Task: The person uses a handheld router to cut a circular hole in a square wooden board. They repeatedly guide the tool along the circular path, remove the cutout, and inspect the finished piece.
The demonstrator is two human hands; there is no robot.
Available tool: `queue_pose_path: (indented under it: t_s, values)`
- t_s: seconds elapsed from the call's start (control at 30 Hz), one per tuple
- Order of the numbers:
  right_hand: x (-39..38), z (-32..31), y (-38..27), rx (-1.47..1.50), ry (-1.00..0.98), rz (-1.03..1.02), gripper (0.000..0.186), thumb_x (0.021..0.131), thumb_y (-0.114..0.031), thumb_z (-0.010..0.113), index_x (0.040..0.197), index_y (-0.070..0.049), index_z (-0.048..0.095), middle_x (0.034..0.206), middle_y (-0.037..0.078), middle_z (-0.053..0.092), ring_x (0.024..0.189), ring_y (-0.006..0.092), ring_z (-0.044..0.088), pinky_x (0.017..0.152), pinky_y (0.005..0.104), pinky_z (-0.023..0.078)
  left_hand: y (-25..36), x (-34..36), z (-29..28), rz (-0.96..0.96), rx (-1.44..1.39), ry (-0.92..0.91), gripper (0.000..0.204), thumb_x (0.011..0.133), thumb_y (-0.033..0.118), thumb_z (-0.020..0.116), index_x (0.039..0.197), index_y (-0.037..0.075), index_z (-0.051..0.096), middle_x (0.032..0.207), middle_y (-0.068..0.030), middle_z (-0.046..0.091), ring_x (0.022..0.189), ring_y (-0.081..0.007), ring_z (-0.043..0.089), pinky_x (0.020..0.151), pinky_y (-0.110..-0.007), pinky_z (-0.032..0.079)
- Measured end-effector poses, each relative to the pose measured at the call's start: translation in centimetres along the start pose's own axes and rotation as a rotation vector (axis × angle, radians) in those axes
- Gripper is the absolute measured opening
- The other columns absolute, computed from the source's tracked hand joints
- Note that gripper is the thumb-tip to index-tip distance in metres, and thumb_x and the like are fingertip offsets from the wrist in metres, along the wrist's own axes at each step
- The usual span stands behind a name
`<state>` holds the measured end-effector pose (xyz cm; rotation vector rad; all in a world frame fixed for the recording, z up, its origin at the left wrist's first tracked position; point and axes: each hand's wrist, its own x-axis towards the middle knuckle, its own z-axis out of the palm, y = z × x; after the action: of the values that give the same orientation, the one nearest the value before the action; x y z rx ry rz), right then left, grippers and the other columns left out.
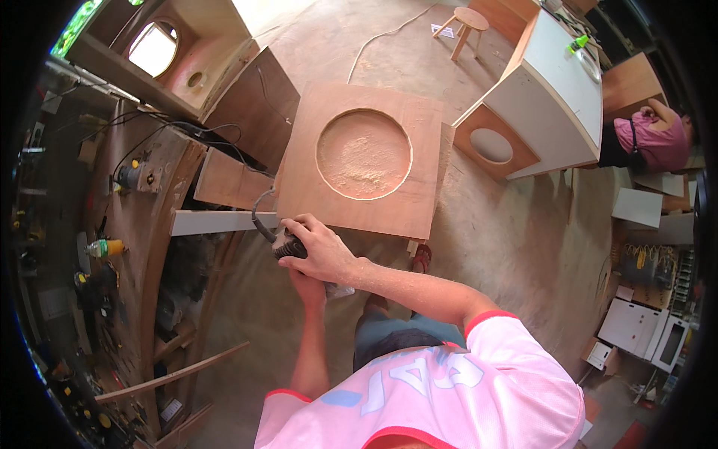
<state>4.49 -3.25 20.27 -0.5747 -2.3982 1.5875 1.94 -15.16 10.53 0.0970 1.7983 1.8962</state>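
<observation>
A corded power tool (290, 248), by its look a trim router, is tilted on its side just off the near left corner of a plywood panel (299, 179). My right hand (323, 253) is wrapped over its dark ribbed end. Below it, my left hand (305, 283) grips the same tool, its fingers mostly hidden. A clear plastic piece (340, 289) shows under my right wrist, near the tool's other end. The panel has a large round cutout (364, 153), with pale sawdust (365, 168) lying inside it. The tool's black cord (258, 217) loops up at the panel's left edge.
An open wooden cabinet (213, 49) stands at the far left, a white-topped box (542, 97) at the right. A stool (471, 20) is behind. Tools and a bottle (105, 248) lie on the left bench (146, 224). Another person (654, 138) is at the far right.
</observation>
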Motion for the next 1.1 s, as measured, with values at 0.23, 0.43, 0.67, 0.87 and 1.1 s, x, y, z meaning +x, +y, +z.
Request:
queue_pose_path:
  t_s: [0.23,0.43,0.67,0.87,1.1]
  values:
    - [0.2,-4.2,1.5,0.142,0.178,-0.083,0.059,0.077,-0.018,0.085,0.129,-0.003,0.062,0.131,0.021,0.055,0.119,0.0395,0.062,0.101,0.0452,0.053,1.2,0.7,4.9,0.107,0.297,-0.072,0.045,0.106,0.022,0.055,0.144,0.000,0.045,0.141,-0.0101,0.055,0.127,-0.0203,0.057,0.105,-0.037,0.047]
    - [2.1,-9.2,3.0,0.171,0.254,-0.135,0.057,0.076,-0.017,0.085,0.126,-0.002,0.064,0.130,0.020,0.055,0.120,0.0391,0.061,0.103,0.0449,0.052,2.3,2.5,11.5,0.084,0.008,-0.152,0.050,0.105,0.022,0.057,0.148,-0.001,0.042,0.144,-0.0096,0.053,0.130,-0.0210,0.055,0.108,-0.037,0.046]
    - [5.4,-19.4,12.0,0.344,0.215,-0.206,0.057,0.082,-0.021,0.081,0.133,-0.002,0.062,0.136,0.020,0.056,0.128,0.0370,0.057,0.107,0.0440,0.048,-0.5,7.2,22.0,0.102,-0.298,-0.057,0.047,0.094,0.011,0.071,0.136,0.001,0.051,0.128,-0.0074,0.059,0.114,-0.0175,0.061,0.098,-0.035,0.052]
    - [9.7,-32.9,29.8,-0.072,0.611,0.375,0.073,0.095,-0.042,0.072,0.149,-0.002,0.043,0.132,0.021,0.060,0.131,0.0319,0.055,0.105,0.0453,0.050,-3.8,15.5,30.5,0.394,-0.119,0.148,0.046,0.082,0.006,0.079,0.122,0.000,0.058,0.114,-0.0094,0.066,0.106,-0.0203,0.067,0.096,-0.036,0.055]
    - [12.4,-33.1,37.8,-0.356,0.238,0.468,0.084,0.100,-0.057,0.054,0.159,-0.008,0.020,0.117,0.029,0.066,0.108,0.0419,0.070,0.089,0.0527,0.060,-6.6,21.8,36.4,0.693,0.009,0.154,0.061,0.079,-0.003,0.081,0.132,-0.001,0.051,0.118,-0.0122,0.065,0.107,-0.0202,0.066,0.096,-0.035,0.056]
